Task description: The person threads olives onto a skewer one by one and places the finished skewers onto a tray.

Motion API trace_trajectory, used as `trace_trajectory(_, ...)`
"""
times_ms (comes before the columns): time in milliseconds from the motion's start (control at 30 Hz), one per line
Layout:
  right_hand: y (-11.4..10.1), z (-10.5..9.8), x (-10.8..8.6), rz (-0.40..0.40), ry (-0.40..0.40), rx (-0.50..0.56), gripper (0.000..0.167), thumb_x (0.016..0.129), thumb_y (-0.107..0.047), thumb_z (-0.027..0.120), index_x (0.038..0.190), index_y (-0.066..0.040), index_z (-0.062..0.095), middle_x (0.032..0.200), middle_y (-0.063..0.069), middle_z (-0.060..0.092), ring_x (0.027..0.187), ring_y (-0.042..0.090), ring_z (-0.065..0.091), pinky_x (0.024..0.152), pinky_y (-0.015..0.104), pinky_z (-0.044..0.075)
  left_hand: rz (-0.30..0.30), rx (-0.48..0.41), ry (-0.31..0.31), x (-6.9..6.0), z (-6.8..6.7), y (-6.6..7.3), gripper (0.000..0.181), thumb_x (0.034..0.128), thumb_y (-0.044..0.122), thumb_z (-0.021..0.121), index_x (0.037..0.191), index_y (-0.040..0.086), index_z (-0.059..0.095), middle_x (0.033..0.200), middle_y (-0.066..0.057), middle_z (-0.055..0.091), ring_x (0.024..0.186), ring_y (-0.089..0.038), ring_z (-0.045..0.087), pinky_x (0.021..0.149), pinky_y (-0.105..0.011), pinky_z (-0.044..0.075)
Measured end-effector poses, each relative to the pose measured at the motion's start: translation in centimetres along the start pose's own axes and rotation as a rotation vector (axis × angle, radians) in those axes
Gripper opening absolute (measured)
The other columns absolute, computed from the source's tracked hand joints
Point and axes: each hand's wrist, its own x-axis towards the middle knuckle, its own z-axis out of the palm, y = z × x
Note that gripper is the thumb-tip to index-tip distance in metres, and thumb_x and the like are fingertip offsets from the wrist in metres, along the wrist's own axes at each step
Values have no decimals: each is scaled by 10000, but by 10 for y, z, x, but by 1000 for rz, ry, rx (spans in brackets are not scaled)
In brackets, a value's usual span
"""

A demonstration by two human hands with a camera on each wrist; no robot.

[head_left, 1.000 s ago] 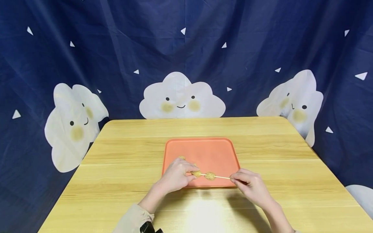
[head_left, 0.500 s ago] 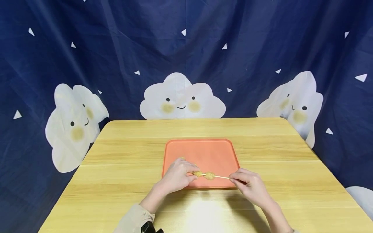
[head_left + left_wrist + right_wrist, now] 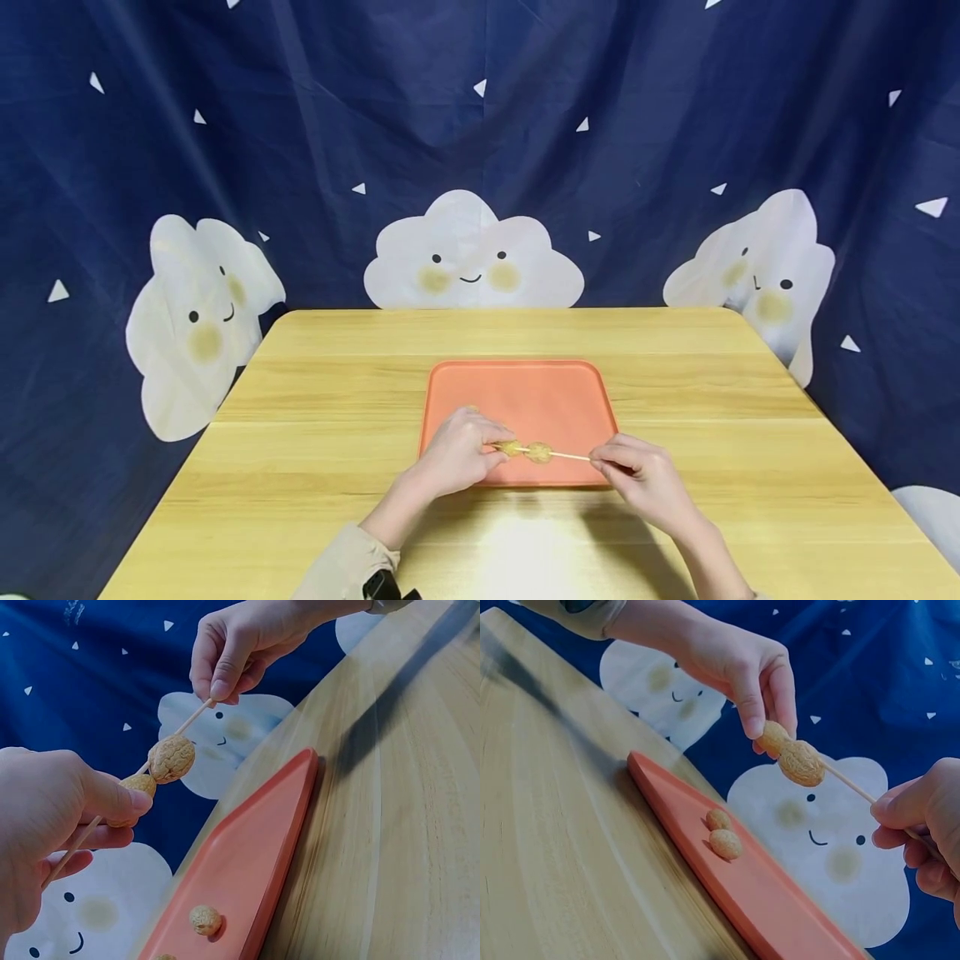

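Observation:
A thin wooden skewer (image 3: 846,780) is held above the tray between both hands. Two wrinkled golden-brown balls are threaded on it, close together: an outer ball (image 3: 172,758) and a second ball (image 3: 772,738) partly covered by fingers. My left hand (image 3: 457,450) pinches that second ball, thumb on one side. Past the ball, the skewer emerges along the palm in the left wrist view. My right hand (image 3: 647,479) pinches the skewer's other end between thumb and fingers. Two loose balls lie on the tray, a larger one (image 3: 725,844) and a smaller one (image 3: 718,819).
The shallow orange-pink tray (image 3: 525,396) lies on a light wooden table (image 3: 315,400). Behind the table hangs a dark blue curtain (image 3: 420,100) with smiling white clouds. A black device (image 3: 382,586) is strapped near the left sleeve.
The outer ball has shifted slightly left along with the right hand, narrowing the gap between the two threaded balls. Both hands keep their hold. The head view has shifted a little.

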Motion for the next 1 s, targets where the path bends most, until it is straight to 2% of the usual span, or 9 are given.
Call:
trace_trajectory(100, 1, 1, -1, -8, -2, 3, 309, 693, 153, 697, 820, -129, 706, 766, -62, 631, 591, -14, 454, 483, 95, 385, -10, 4, -8, 0, 0, 0, 218, 746, 126, 753, 962, 98, 741, 950, -4, 704, 888, -136, 647, 952, -416, 394)
trace_trajectory(233, 2, 3, -4, -46, 18, 27, 327, 669, 182, 695, 821, -108, 699, 763, -30, 628, 597, 0, 458, 492, 91, 382, -48, 16, -73, -1, -1, 1, 231, 779, 167, 732, 1004, 117, 726, 1004, 5, 692, 967, -150, 620, 1013, -427, 332)
trace_trajectory(333, 4, 5, -6, -59, 40, 43, 334, 656, 193, 696, 827, -94, 696, 765, -7, 625, 598, 10, 461, 491, 88, 374, -41, 14, -95, -1, -2, 1, 270, 791, 222, 727, 1039, 119, 708, 1036, 11, 680, 1000, -157, 596, 1014, -427, 322)
trace_trajectory(467, 5, 7, -7, -58, 46, 40, 332, 664, 181, 699, 839, -101, 698, 770, -7, 628, 598, 8, 461, 492, 86, 372, 8, -12, -39, -2, -7, -2, 324, 785, 261, 735, 1065, 103, 690, 1035, 2, 674, 980, -165, 586, 937, -406, 380)
trace_trajectory(567, 4, 7, -7, -49, 40, 39, 330, 672, 173, 700, 839, -112, 697, 770, -9, 630, 595, 5, 457, 490, 89, 374, 12, -49, 9, -2, -14, -5, 320, 796, 246, 725, 1072, 88, 686, 1037, -15, 673, 987, -185, 585, 922, -411, 388)
trace_trajectory(667, 1, 5, -6, -20, 27, 35, 339, 677, 169, 705, 833, -132, 694, 765, -9, 635, 591, -5, 454, 485, 89, 374, -19, -78, 45, -4, -20, -9, 294, 818, 236, 703, 1072, 87, 688, 1041, -19, 674, 1005, -191, 587, 939, -412, 391)
trace_trajectory(833, -12, 0, 0, 2, 42, 23, 350, 642, 209, 702, 796, -104, 684, 746, 19, 641, 594, 51, 511, 510, 105, 402, -81, -109, 108, -6, -28, -19, 204, 853, 219, 667, 1020, 109, 707, 988, 11, 685, 987, -163, 596, 916, -382, 425)
trace_trajectory(1000, -14, -3, 1, 2, 61, 28, 348, 624, 230, 693, 784, -78, 676, 745, 18, 637, 598, 81, 525, 515, 120, 408, -153, -129, 164, -11, -29, -33, 128, 858, 201, 664, 950, 132, 720, 940, 46, 680, 959, -151, 598, 870, -382, 452)
